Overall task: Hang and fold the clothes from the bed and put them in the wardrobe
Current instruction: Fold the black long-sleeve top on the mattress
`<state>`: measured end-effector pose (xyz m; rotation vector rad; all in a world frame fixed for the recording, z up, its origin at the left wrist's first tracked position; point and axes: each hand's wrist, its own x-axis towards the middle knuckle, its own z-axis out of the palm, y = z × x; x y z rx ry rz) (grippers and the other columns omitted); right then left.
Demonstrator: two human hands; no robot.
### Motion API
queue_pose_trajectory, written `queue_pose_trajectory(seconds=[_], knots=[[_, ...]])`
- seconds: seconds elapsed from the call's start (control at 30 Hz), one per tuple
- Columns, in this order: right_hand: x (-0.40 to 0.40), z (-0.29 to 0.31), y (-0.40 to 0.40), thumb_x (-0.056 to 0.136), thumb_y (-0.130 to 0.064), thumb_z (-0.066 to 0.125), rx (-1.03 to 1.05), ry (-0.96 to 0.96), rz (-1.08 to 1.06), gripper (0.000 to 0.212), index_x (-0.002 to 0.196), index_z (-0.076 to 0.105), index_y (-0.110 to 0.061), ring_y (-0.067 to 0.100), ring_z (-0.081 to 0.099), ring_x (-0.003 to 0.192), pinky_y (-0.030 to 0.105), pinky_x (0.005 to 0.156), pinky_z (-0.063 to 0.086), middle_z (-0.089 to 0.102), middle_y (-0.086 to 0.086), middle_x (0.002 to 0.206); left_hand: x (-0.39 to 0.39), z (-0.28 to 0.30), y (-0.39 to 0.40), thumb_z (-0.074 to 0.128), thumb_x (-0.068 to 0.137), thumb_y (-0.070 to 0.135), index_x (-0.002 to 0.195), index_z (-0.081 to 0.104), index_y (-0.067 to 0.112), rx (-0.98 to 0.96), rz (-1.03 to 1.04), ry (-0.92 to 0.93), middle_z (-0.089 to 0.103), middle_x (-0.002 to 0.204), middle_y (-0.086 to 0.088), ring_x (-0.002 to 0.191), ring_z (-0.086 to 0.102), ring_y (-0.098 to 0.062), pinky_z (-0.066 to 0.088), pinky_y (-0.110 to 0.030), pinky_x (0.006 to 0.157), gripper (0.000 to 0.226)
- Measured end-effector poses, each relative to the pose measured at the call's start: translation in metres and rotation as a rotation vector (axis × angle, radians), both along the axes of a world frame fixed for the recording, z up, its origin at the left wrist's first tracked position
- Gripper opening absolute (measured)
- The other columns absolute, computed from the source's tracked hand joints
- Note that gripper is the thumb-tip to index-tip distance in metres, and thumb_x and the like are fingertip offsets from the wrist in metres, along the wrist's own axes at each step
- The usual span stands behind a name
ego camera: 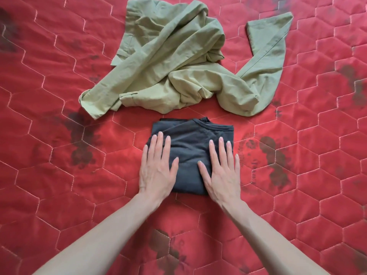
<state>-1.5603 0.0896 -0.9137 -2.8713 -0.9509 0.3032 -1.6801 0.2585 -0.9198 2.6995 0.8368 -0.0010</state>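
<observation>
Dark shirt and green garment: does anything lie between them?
No. In the head view, only a bare strip of red quilt separates the folded dark shirt from the crumpled green garment.

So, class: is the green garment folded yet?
No, the green garment lies crumpled on the red quilt, beyond the folded dark shirt.

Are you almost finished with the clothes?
Partly. The dark shirt already looks folded into a neat square on the red quilt. Right now the left hand and right hand lie flat on it, pressing it smooth. The green garment behind it is crumpled and not yet folded. No wardrobe shows, so nothing looks put away.
</observation>
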Motion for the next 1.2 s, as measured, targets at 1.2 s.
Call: queue_pose_trajectory(seconds=[1.2], knots=[[0.016, 0.184, -0.024, 0.105, -0.030, 0.058, 0.828, 1.301, -0.844, 0.029, 0.129, 0.068, -0.017, 0.018, 0.074, 0.110, 0.034, 0.087, 0.057, 0.077, 0.004, 0.121, 0.005, 0.173, 0.037, 0.066, 0.100, 0.037, 0.112, 0.071, 0.021, -1.067, 0.488, -0.165, 0.075, 0.107, 0.015, 0.090, 0.067, 0.010, 0.047, -0.011, 0.080, 0.020]])
